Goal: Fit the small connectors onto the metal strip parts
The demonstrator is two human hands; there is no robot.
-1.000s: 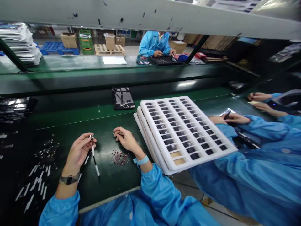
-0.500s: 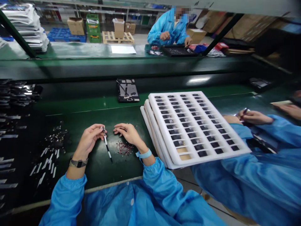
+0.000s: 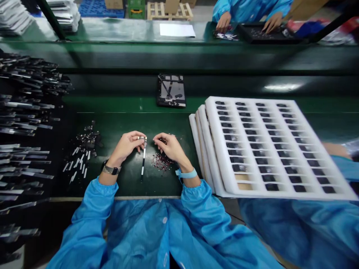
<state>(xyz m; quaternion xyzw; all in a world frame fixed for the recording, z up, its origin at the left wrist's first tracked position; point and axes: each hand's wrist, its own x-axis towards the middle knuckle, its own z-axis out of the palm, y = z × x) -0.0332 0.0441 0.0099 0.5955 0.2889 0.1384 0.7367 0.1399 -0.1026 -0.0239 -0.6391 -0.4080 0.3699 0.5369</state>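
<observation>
Between its thumb and fingers my left hand (image 3: 127, 145) pinches the top end of a thin black-and-white strip (image 3: 144, 158), which hangs down over the green bench. Just to the right, my right hand (image 3: 169, 146) has its thumb and index finger together; whatever they hold, if anything, is too small to make out. Below my right hand lies a scatter of tiny red and silver pieces (image 3: 162, 162). Left of my left hand are loose white strips (image 3: 80, 162) and a small heap of dark metallic parts (image 3: 86, 138).
A stack of white foam trays (image 3: 224, 179) holding dark parts stands on the right. Many dark strips (image 3: 25, 112) lie at the far left. An opened device (image 3: 171, 91) rests behind my hands. Another person's hands (image 3: 272, 23) work across the bench; a co-worker's arm (image 3: 335, 149) is at right.
The view has swung, so the bench and trays sit differently in it. The strip is still in my left hand and hangs straighter. The person opposite has one hand over the small parts.
</observation>
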